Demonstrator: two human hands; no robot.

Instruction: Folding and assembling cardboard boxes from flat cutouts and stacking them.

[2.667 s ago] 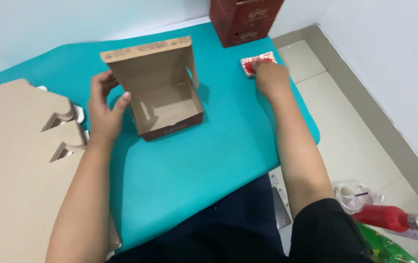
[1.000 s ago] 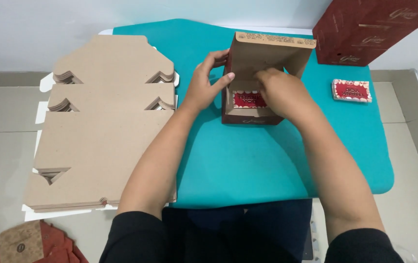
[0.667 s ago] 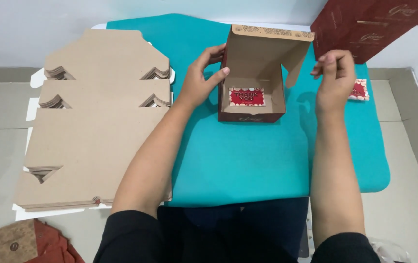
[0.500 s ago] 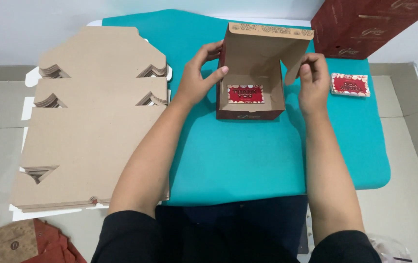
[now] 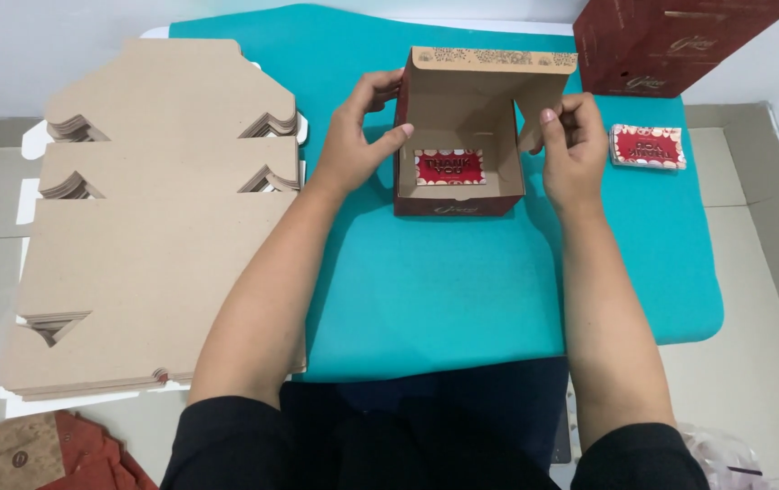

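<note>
A small open cardboard box (image 5: pixel 458 195), dark red outside and brown inside, stands on the teal mat (image 5: pixel 462 281) with its lid up. A red card (image 5: pixel 449 167) lies flat on its floor. My left hand (image 5: pixel 359 136) grips the box's left wall, thumb inside. My right hand (image 5: pixel 571 150) pinches the right side flap of the lid. A small stack of red cards (image 5: pixel 648 146) lies on the mat just right of my right hand.
A tall stack of flat brown box blanks (image 5: pixel 154 209) fills the left side. A large dark red carton (image 5: pixel 671 41) stands at the back right. Red-brown paper items (image 5: pixel 36 454) lie on the floor at the lower left.
My right hand put a red card into the box, drew back to the right, then came in and took hold of the lid's right flap. My left hand stayed on the box.
</note>
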